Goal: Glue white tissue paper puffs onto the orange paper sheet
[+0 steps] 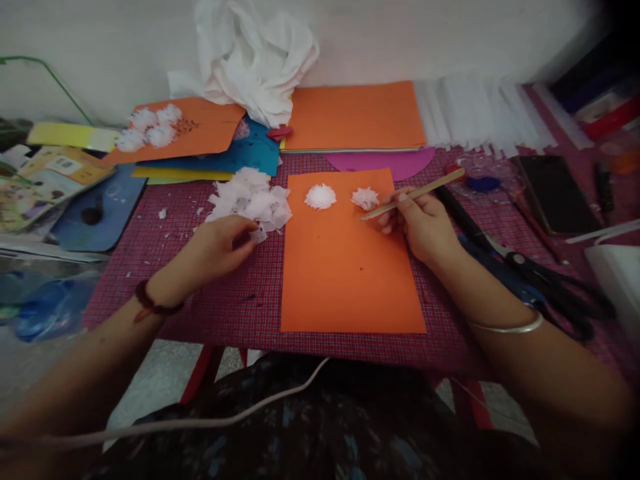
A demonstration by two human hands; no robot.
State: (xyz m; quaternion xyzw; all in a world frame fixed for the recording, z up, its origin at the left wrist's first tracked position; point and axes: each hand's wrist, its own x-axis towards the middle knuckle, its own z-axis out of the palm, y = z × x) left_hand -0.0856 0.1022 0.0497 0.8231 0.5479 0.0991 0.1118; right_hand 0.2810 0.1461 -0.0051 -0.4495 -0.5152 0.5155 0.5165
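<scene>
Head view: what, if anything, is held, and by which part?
The right hand holds a wooden stick near its middle. Whether the left hand pinches any white paper pieces can't be told.

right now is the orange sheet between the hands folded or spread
Spread: the sheet lies flat on the cloth, all four corners in view.

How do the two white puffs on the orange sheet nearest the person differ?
The left puff looks larger and rounder; the right puff is smaller, with a more jagged edge. The right puff lies close to the right hand and its wooden stick; the left puff lies farther from them. Both are white and sit near the top of the orange sheet.
</scene>
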